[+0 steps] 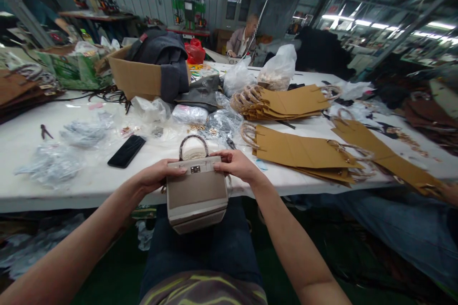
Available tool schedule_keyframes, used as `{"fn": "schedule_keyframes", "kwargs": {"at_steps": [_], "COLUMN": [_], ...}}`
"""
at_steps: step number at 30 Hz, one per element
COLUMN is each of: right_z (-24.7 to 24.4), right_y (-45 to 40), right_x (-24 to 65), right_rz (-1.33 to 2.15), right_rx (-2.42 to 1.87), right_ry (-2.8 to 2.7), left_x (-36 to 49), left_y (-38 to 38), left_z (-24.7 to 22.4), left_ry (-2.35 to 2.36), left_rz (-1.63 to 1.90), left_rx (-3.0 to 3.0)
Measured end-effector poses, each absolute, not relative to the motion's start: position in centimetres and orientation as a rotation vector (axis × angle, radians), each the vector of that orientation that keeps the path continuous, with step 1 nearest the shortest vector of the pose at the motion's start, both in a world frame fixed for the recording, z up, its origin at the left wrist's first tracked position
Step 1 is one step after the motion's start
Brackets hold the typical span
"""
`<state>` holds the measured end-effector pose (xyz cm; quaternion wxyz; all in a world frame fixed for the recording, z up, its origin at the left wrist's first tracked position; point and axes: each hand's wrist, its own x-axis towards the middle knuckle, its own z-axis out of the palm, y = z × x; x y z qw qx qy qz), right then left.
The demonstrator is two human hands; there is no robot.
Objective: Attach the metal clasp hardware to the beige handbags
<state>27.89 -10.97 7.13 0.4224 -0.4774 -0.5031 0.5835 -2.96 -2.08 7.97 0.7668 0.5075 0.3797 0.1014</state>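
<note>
A small beige-grey handbag (197,191) hangs over the front edge of the table, above my lap. It has a metal clasp near the top and one round handle standing up, wrapped in a patterned covering. My left hand (157,174) grips its upper left corner, thumb on the front panel. At the upper right corner my right hand (234,164) holds it the same way, thumb in front and fingers behind. The bag's back and inside are mostly hidden from me.
A black phone (126,151) lies left on the white table (89,176), near crumpled plastic bags (52,164) and pliers (45,131). Mustard bag panels (304,150) are stacked on the right. Behind stands a cardboard box (138,76). Another person's hand (449,193) touches a panel at far right.
</note>
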Motion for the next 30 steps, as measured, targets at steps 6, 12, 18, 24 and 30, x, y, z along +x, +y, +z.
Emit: {"fn": "schedule_keyframes", "kwargs": {"at_steps": [6,12,18,24,30], "right_z": [5.2,3.8,3.0,6.1,6.5], "right_y": [-6.8,-7.0,-7.5,-2.7,2.4], "right_x": [28.1,27.8,28.1,32.3,33.5], "right_rz": [1.232,0.821,0.644,0.412,0.269], "right_rx": [-1.439,-1.638,-1.697,-2.01,-2.466], "right_ry": [-1.364,-1.78,-1.892,-1.716,-1.674], "left_x": [-1.9,-1.8,-1.3,2.7,4.4], "left_y": [2.4,1.7,0.1,-3.2,-3.9], "left_z": [8.8,5.3,5.1,3.6,2.7], "left_ry": [0.996,1.133,1.424,1.326,1.38], "left_rz": [0.252,0.242,0.276,0.38,0.356], "left_rx": [1.671,1.925,2.29,2.4,2.334]}}
